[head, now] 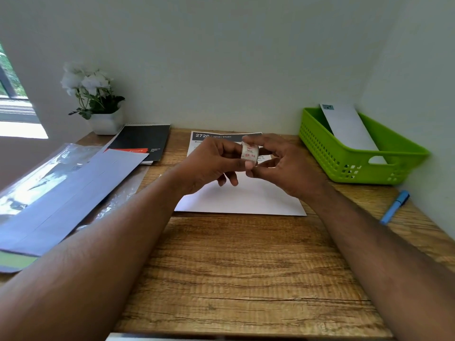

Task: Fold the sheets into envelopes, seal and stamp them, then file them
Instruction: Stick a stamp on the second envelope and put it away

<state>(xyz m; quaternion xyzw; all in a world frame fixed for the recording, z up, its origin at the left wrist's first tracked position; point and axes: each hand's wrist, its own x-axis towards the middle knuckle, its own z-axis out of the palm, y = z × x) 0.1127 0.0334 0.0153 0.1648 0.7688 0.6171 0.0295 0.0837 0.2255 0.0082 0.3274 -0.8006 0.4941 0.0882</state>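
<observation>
- Between the two raised hands, above the middle of the wooden counter [246, 267], a small roll of tape [249, 153] with red print is held.
- The roll is pinched by the left hand [211, 161] between thumb and forefinger, with the lower fingers curled beneath.
- The roll is also gripped from the other side by the right hand [285, 166], whose fingertips are closed on its edge.
- Directly below both hands, a white envelope [241, 198] is laid flat on the counter.
- Just beyond the hands, a printed sheet [221, 137] with a dark header is seen, partly hidden by them.
- Far to the right of the right hand, a green basket [364, 166] is placed against the wall, and a stamped white envelope [347, 126] is leaned inside it.
- Nearer than the basket, right of the right forearm, a blue pen [394, 207] is laid on the counter.
- Left of the left forearm, a stack of blank envelopes [73, 193] is spread over a clear plastic sleeve [37, 173].
- Beyond that stack, a black notepad [140, 141] and a potted white-flowered plant [96, 99] are found.
</observation>
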